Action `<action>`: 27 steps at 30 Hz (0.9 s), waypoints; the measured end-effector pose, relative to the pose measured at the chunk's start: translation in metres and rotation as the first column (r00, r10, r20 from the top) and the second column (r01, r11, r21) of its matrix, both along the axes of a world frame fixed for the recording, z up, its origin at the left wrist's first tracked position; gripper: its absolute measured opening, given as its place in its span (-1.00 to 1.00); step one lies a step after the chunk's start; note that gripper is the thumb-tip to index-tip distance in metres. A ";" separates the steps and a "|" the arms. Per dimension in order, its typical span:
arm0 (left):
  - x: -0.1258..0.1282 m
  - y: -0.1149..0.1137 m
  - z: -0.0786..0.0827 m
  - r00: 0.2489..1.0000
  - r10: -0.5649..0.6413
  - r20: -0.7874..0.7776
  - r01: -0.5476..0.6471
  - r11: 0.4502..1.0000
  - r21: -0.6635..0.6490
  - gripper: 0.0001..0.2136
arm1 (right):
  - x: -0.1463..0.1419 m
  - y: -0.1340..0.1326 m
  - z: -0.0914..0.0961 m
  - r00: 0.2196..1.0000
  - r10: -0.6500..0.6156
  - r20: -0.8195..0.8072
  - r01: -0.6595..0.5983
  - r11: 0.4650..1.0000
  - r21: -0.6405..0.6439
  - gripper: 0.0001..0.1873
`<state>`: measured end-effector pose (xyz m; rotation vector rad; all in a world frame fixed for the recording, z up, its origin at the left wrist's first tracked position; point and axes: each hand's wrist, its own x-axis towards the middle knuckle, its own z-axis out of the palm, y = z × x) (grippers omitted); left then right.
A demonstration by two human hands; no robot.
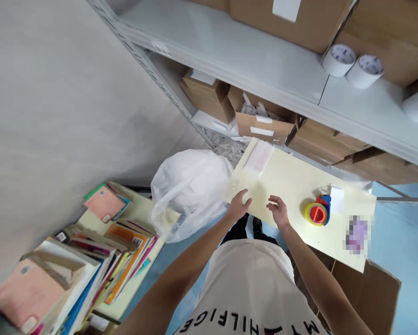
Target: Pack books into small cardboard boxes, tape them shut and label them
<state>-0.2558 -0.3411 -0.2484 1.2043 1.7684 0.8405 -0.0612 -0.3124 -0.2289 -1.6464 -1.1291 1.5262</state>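
My left hand (239,204) rests at the near edge of a pale yellow table (293,181), its fingers loosely curled and apart, holding nothing. It lies right beside a bulging white plastic bag (190,186) at the table's left end. My right hand (278,210) hovers a short way to the right over the same edge, fingers bent and spread, also with nothing in it. A flat clear packet (259,157) lies on the far left part of the table. A tape dispenser with a yellow roll and red core (317,211) sits to the right of my right hand.
Grey metal shelving (251,65) stands behind the table with cardboard boxes (261,123) and white tape rolls (352,63). A low table at the left carries stacked books (90,251). A brown carton (366,288) sits under the table's right end. A small white card (336,197) lies near the dispenser.
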 end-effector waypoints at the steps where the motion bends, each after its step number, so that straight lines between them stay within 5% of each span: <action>1: 0.003 -0.010 0.003 0.998 0.043 0.053 -0.042 0.999 -0.019 -0.63 | 0.002 -0.004 0.002 1.000 0.019 -0.017 -0.018 1.000 0.017 -0.63; 5: 0.014 -0.052 0.023 0.958 0.194 0.211 -0.180 0.980 -0.087 -0.68 | -0.005 -0.018 0.007 0.990 0.110 -0.084 -0.105 0.993 0.059 -0.68; 10: 0.008 -0.114 0.048 0.901 0.389 0.193 -0.383 0.921 -0.071 -0.76 | -0.042 -0.036 0.011 0.925 0.353 -0.141 -0.351 0.936 0.039 -0.66; 20: -0.052 -0.270 0.067 0.634 0.762 0.134 -0.765 0.643 -0.035 -0.66 | -0.142 -0.098 0.027 0.678 0.718 -0.155 -0.704 0.696 0.144 -0.61; 27: -0.095 -0.380 0.057 0.442 0.895 0.067 -0.896 0.436 0.086 -0.72 | -0.226 -0.208 0.025 0.454 0.884 -0.113 -0.859 0.467 0.207 -0.64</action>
